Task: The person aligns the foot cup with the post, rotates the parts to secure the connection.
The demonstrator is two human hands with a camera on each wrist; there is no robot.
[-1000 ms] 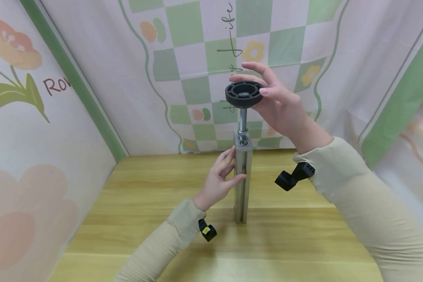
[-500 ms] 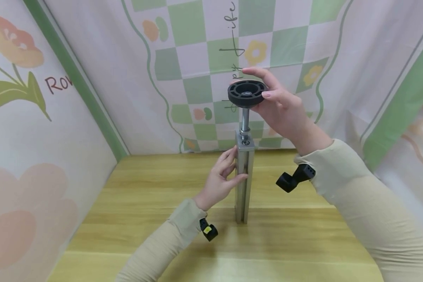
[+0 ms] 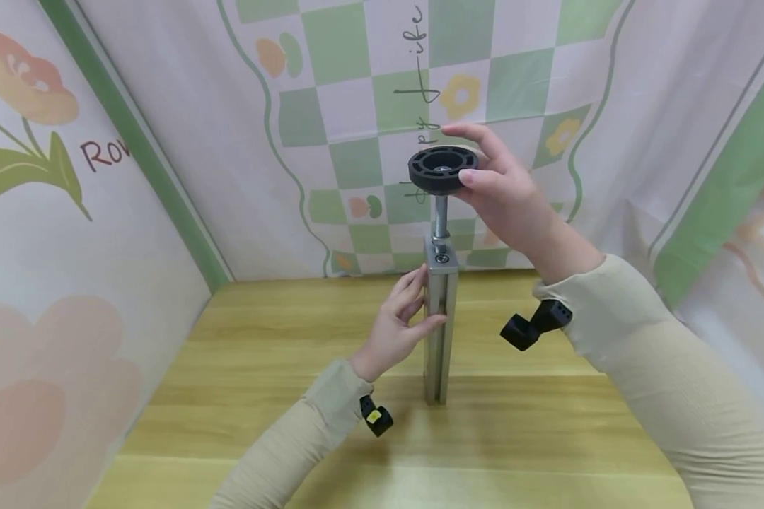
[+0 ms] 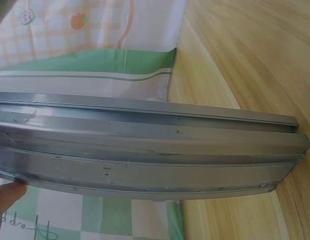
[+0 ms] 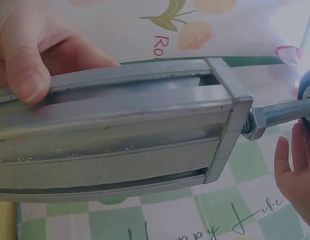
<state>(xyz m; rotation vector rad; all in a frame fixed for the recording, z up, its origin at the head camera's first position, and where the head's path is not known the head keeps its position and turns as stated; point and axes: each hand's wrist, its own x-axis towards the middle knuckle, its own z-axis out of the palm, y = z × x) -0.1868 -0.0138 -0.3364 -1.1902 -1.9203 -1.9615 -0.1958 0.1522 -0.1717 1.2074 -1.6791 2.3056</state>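
Holding one upright metal profile, both hands on

Near side: two beige sleeves (image 3: pixel 662 367), one black wrist camera on each; the left camera (image 3: pixel 377 418) carries a yellow patch, the right camera (image 3: pixel 535 325) shows none.

Two bare hands. Left hand (image 3: pixel 395 329): part-closed pinch, thumb on the near face of the aluminium profile (image 3: pixel 441 353), fingers along its left side, upper half. Right hand (image 3: pixel 509 194): part-closed on the right edge of the black foot (image 3: pixel 433 182), thumb over the rim, one finger sticking out past it.

Profile: stands upright on the wooden table (image 3: pixel 261 339). Dull silver, long grooves, small scuffs and dark specks. Top end: flat end plate (image 3: pixel 441 267), one screw head visible in the head view. Threaded rod (image 3: pixel 441 212) rises from it, bright, with a hex nut (image 5: pixel 256 123) at its base. Foot sits on the rod: shallow dish, slots round the rim, metal in the centre.

Counts: profile 1, end plate 1, rod 1, hex nut 1, foot 1.

Behind: green-and-white check cloth (image 3: pixel 344 170) past the table edge, handwriting-style lettering. Floral panel (image 3: pixel 25 261) along the left.
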